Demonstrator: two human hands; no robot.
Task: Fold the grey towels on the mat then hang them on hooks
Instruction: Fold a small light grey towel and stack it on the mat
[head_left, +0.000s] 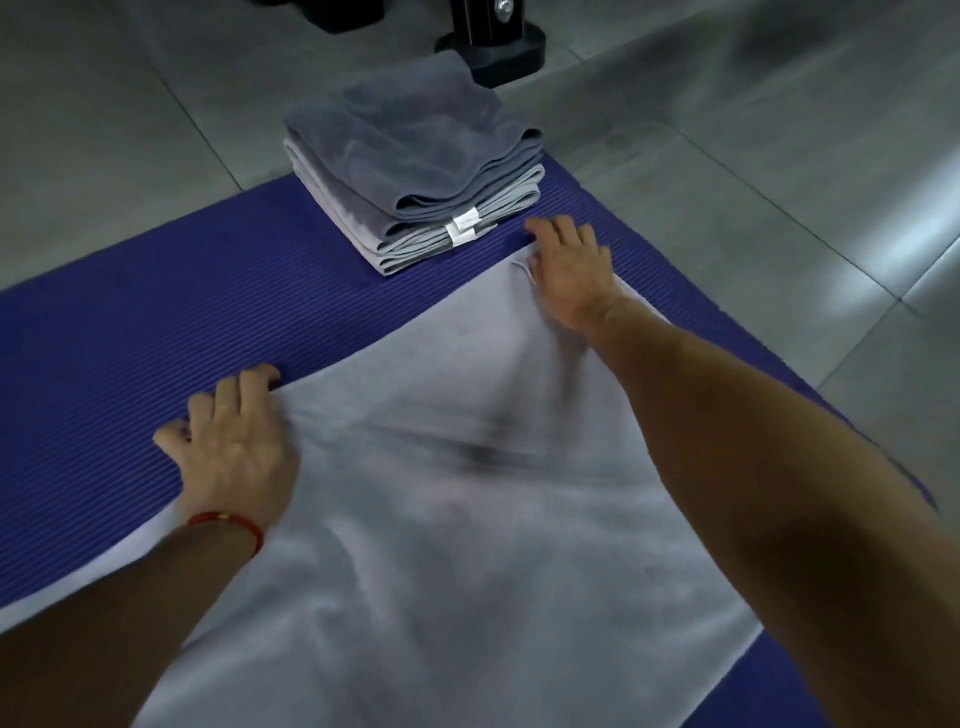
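Note:
A light grey towel (441, 519) lies spread flat across the purple ribbed mat (156, 322). My left hand (234, 447) rests on the towel's far left corner, its fingers bent over the edge onto the mat. My right hand (569, 270) presses flat on the far right corner with fingers spread. A stack of folded grey towels (415, 161) sits at the mat's far edge, just beyond my right hand, with white tags showing on its near side.
Grey floor tiles (753, 156) surround the mat. A black metal stand base (498, 47) sits on the floor right behind the folded stack. A red cord bracelet (228, 522) circles my left wrist.

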